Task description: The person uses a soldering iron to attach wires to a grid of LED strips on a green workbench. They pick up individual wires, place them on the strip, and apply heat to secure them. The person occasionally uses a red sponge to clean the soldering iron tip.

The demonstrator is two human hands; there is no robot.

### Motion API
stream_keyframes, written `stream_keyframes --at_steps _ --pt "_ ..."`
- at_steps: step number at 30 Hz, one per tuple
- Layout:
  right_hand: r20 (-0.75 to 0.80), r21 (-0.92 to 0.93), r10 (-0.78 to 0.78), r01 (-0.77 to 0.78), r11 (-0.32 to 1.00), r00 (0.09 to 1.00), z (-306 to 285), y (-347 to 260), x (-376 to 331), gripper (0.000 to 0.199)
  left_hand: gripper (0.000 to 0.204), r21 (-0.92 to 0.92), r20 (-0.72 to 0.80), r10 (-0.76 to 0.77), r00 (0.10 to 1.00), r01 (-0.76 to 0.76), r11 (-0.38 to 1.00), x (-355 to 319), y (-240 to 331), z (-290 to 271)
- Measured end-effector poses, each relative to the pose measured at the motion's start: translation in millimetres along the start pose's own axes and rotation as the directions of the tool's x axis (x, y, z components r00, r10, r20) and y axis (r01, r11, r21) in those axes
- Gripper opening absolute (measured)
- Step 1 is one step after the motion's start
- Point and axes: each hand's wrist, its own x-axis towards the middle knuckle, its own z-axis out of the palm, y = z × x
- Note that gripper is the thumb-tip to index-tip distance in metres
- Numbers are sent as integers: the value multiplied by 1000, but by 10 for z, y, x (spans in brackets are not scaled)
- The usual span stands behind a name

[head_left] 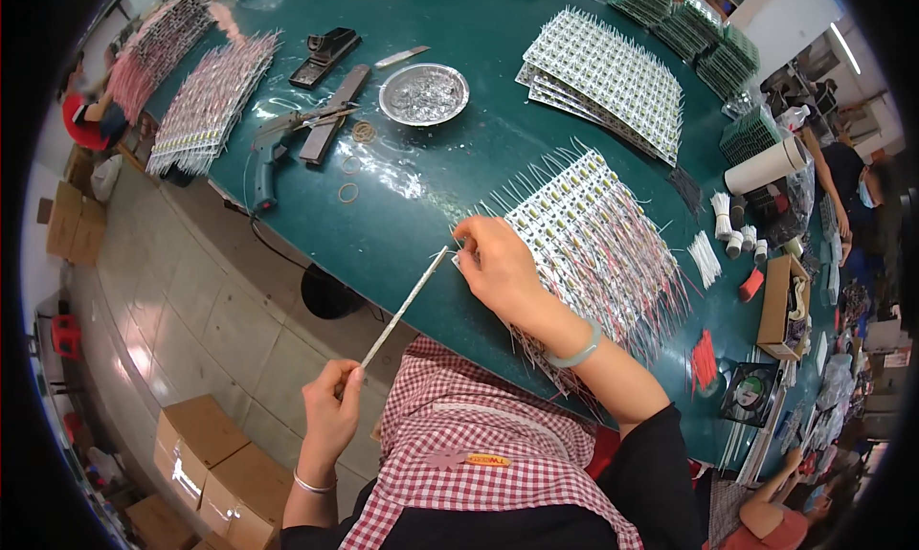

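Note:
My left hand (332,406) is closed around the lower end of a thin pale stick (404,310), which slants up to the right past the table edge. Close to the stick's upper tip, my right hand (495,265) pinches its fingers together at the left edge of a wired circuit-board panel (565,201). What those fingertips hold is too small to make out. White rows with yellowish parts cover the panel, and many red and white wires trail from it toward me. My right forearm lies across its near left side.
A silver bowl (423,95), a teal glue gun (271,167), a grey bar (335,114) and rubber bands (348,193) lie ahead on the green table (383,224). Stacked panels (608,76) stand at the far right, wired bundles (211,105) at the left. Cardboard boxes (220,464) are on the floor.

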Motion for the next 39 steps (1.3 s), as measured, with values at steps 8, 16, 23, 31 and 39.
stream_keyframes --at_steps 8,16,23,31,39 --pt "-197 53 143 -135 989 970 -430 83 -294 22 13 76 62 81 995 -85 993 137 42 98" --pt "-64 44 105 -103 994 992 -518 299 -522 36 11 150 108 170 980 -185 971 343 112 197" --pt "-44 88 90 -86 992 995 -529 291 -522 42 11 192 144 194 970 -220 956 497 220 293" --pt "-33 126 94 -89 988 995 -536 351 -540 33 5 160 146 208 967 -230 960 618 360 475" --pt "-18 151 67 -63 986 998 -555 355 -541 28 6 196 189 185 964 -222 955 588 338 361"
